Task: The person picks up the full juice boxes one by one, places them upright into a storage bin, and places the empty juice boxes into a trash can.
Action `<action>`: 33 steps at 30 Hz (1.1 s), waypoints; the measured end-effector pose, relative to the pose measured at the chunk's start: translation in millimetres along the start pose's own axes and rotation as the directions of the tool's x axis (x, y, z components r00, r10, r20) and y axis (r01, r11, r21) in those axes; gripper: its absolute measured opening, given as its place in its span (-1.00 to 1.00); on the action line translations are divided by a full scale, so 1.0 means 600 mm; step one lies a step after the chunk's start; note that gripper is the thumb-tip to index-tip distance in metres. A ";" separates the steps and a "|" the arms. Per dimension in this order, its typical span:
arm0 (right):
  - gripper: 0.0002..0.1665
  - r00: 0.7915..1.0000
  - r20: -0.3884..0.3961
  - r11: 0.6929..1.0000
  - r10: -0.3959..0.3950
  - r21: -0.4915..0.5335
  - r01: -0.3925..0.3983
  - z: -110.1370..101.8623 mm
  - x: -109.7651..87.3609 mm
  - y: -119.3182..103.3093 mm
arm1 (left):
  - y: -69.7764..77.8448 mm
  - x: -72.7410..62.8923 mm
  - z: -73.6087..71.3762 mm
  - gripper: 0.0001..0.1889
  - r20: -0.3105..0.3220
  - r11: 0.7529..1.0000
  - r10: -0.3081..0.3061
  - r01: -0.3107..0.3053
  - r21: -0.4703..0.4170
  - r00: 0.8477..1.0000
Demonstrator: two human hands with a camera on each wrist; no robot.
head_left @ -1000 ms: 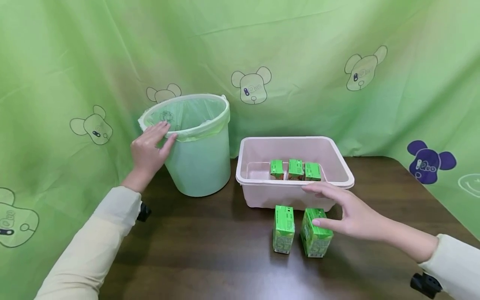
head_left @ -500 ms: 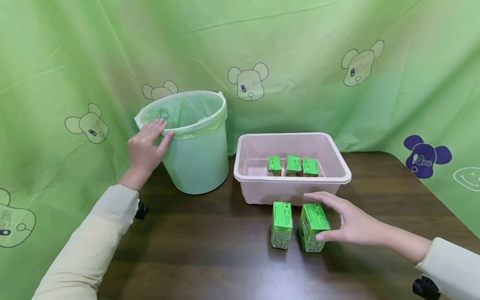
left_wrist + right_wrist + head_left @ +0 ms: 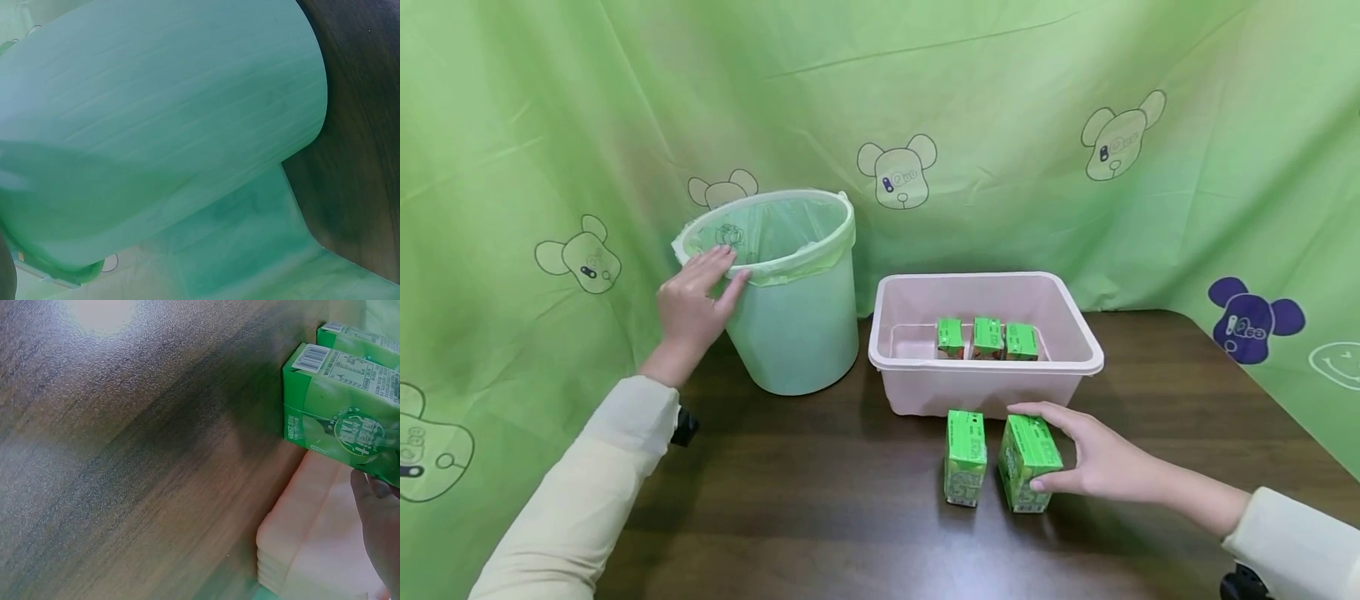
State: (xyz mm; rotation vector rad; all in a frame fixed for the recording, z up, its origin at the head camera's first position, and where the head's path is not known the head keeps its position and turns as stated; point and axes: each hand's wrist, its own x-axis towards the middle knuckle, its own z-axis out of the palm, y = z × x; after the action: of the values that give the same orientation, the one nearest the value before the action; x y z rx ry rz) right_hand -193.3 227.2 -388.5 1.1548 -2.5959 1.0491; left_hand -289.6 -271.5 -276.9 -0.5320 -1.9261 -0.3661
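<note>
My left hand (image 3: 692,304) holds the near-left rim of a green trash bin (image 3: 793,333), fingers over the edge and thumb lower on the bag-covered rim. In the left wrist view the bin's smooth outer wall (image 3: 187,112) fills most of the picture. My right hand (image 3: 1093,454) spans a green juice box (image 3: 1032,454) standing on the table, thumb at its near-right edge and fingers at its far side. In the right wrist view a finger touches the lower edge of that juice box (image 3: 350,406). A second green juice box (image 3: 965,458) stands just to its left.
A pale pink plastic basin (image 3: 977,383) sits directly behind the two boxes, with several smaller-looking green-topped boxes (image 3: 988,337) inside. A thin plastic liner (image 3: 775,229) lines the bin. Green printed cloth (image 3: 1000,108) hangs behind the dark wooden table (image 3: 820,500).
My right hand has come down and closer around the right juice box, its fingers now at the box's far side. My left hand stays on the bin rim. The view shifts slightly.
</note>
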 end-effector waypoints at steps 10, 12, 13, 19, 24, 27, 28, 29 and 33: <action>-0.07 1.000 0.005 0.999 0.019 -0.026 -0.019 -0.011 0.005 -0.006 | -0.001 -0.002 -0.003 -0.62 0.010 1.000 0.013 -0.013 0.011 1.000; -0.07 1.000 0.002 1.000 0.007 -0.015 -0.007 -0.018 0.008 -0.009 | -0.001 -0.002 -0.003 -0.63 0.007 1.000 0.003 -0.003 0.005 1.000; -0.06 1.000 0.002 1.000 0.007 -0.007 -0.007 -0.021 0.010 -0.012 | 0.000 -0.002 -0.003 -0.63 0.006 1.000 -0.002 0.002 0.002 1.000; -0.03 1.000 -0.008 1.000 -0.017 0.006 0.018 -0.052 0.022 -0.037 | 0.000 -0.002 -0.003 -0.64 -0.004 1.000 -0.007 0.007 0.005 1.000; -0.01 0.999 -0.013 0.999 -0.049 0.009 0.049 -0.078 0.035 -0.064 | 0.000 -0.001 -0.001 -0.65 -0.021 1.000 -0.010 0.010 -0.003 1.000; 0.00 0.997 -0.013 0.997 -0.081 0.013 0.082 -0.093 0.047 -0.077 | 0.001 -0.001 -0.002 -0.65 -0.017 1.000 -0.010 0.010 -0.007 1.000; -0.01 0.996 -0.015 0.996 -0.088 0.013 0.089 -0.097 0.052 -0.081 | 0.001 -0.001 -0.002 -0.65 -0.014 1.000 -0.008 0.008 -0.006 1.000; -0.01 0.995 -0.015 0.995 -0.094 0.015 0.095 -0.102 0.057 -0.084 | 0.000 -0.001 -0.002 -0.65 -0.011 1.000 -0.007 0.007 -0.007 1.000; 0.00 0.995 -0.022 0.995 -0.100 0.023 0.100 -0.117 0.079 -0.098 | 0.001 -0.001 -0.002 -0.63 -0.002 1.000 -0.001 0.001 -0.004 1.000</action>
State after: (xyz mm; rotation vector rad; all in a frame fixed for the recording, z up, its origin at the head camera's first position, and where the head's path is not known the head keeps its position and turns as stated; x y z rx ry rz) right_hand -197.9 215.2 -286.2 1.2578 -2.4876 1.0684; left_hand -288.4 -271.5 -276.8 -0.5333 -1.9243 -0.3713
